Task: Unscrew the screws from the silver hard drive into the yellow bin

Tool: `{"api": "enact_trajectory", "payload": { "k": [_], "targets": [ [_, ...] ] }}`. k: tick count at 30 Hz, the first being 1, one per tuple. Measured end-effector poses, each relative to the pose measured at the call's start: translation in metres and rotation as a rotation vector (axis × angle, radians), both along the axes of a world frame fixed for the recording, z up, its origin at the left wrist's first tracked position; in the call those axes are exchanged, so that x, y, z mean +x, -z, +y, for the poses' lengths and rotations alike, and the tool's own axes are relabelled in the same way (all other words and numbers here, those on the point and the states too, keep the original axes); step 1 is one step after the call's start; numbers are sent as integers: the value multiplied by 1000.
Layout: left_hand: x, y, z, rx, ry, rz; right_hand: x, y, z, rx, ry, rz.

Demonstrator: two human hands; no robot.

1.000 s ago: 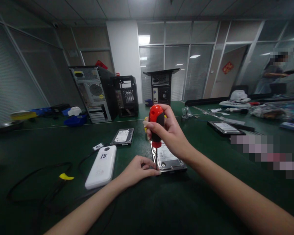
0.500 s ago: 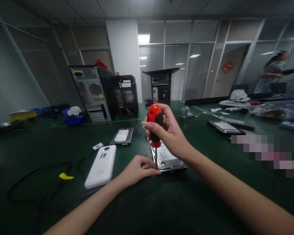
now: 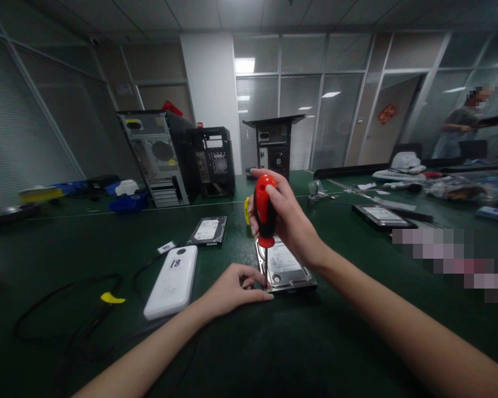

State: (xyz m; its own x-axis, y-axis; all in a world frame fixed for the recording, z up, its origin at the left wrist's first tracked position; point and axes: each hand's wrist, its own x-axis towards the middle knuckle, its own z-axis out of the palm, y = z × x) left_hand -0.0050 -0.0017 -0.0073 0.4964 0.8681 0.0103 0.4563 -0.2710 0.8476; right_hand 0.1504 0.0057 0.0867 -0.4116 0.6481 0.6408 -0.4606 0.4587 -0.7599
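A silver hard drive [image 3: 284, 265] with a white label lies flat on the green table in front of me. My right hand [image 3: 288, 213] is wrapped round the red and black handle of a screwdriver [image 3: 266, 207]. The screwdriver stands upright, its shaft reaching down to the drive's near left corner; the tip itself is too small to make out. At that same corner my left hand [image 3: 234, 284] grips the drive's edge, with the thumb along the front and the other fingers curled beside the shaft.
Left of the drive lie a white power bank [image 3: 172, 284] marked 18, a black cable and a second hard drive [image 3: 207, 229]. Another drive [image 3: 382, 215] rests at the right. Computer cases [image 3: 161, 157] stand at the back. A person [image 3: 460, 124] is far right.
My right hand has turned round the screwdriver handle, with the thumb now higher near its top. The left hand and the drive stay nearly in place.
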Motion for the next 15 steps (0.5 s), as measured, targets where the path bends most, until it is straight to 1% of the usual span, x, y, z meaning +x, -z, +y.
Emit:
{"api": "enact_trajectory", "payload": {
  "k": [3, 10, 15],
  "targets": [
    [0, 2, 2, 6, 2, -6, 0, 0, 1, -23, -40, 25],
    [0, 5, 3, 1, -1, 3, -2, 0, 2, -8, 6, 40],
    [1, 0, 0, 21, 4, 20, -4, 0, 2, 6, 8, 42]
  ]
}}
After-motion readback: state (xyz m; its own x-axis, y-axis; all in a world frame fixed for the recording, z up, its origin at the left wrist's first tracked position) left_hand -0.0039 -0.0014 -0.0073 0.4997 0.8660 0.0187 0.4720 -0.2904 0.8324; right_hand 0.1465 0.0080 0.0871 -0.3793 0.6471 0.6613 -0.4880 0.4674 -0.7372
